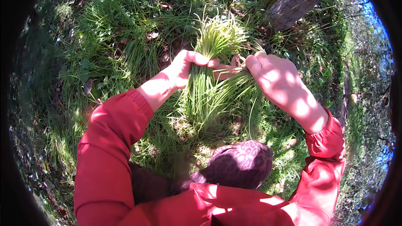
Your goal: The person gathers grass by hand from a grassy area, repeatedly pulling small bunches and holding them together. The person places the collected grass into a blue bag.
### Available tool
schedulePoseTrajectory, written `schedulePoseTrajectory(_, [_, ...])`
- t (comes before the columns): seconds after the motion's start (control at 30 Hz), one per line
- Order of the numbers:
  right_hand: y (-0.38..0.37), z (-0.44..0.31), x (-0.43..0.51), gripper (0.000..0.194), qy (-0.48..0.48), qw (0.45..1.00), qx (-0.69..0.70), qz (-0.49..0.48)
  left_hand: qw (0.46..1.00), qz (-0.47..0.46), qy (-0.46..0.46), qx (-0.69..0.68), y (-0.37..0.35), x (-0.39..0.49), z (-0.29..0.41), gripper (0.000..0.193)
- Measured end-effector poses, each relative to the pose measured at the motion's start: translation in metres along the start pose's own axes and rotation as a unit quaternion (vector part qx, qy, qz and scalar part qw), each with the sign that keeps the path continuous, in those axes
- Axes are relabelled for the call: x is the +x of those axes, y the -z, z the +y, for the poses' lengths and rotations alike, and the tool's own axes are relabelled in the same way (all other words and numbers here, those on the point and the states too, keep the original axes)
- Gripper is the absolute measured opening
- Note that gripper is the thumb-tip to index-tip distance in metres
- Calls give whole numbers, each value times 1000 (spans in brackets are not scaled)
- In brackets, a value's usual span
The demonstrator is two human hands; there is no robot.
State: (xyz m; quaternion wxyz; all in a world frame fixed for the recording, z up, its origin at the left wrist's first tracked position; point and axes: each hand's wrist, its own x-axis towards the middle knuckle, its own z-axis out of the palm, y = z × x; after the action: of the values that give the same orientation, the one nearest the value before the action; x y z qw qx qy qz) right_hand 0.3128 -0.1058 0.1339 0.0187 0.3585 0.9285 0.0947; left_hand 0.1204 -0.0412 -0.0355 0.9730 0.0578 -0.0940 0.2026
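Note:
A thick bundle of long green grass-like stems point(201, 81) is gripped in my left hand point(185, 66), thumb across its front. Above the thumb the paler ends fan out; below it the darker green blades hang down. To the right, my right hand point(273, 72) pinches a smaller bunch of stems point(240, 77) between thumb and fingers. The blades of this bunch slant down to the left and meet the hanging part of the bundle. Some left-hand fingers reach behind the bundle towards the right hand, and the right fingertips are partly hidden.
A tree trunk point(292, 3) rises at the upper right, with thin twigs beside it. Tall grass point(122, 28) and dry leaves point(152, 35) cover the ground. My knee in patterned purple cloth point(241, 163) is just below the hands.

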Motion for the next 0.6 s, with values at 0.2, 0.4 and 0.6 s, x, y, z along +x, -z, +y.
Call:
schedulePoseTrajectory(0.2, [-46, 15, -1, 11, -90, 994, -42, -52, 1000, 21, -16, 4, 8, 1, -25, 46])
schedulePoseTrajectory(0.4, [-83, 21, -11, 18, -88, 991, -100, 7, 999, 33, -6, 14, 15, 4, -32, 46])
schedulePoseTrajectory(0.6, [-96, 21, -21, 36, -53, 987, -151, 20, 997, 61, 17, -54, 24, 3, -41, 15])
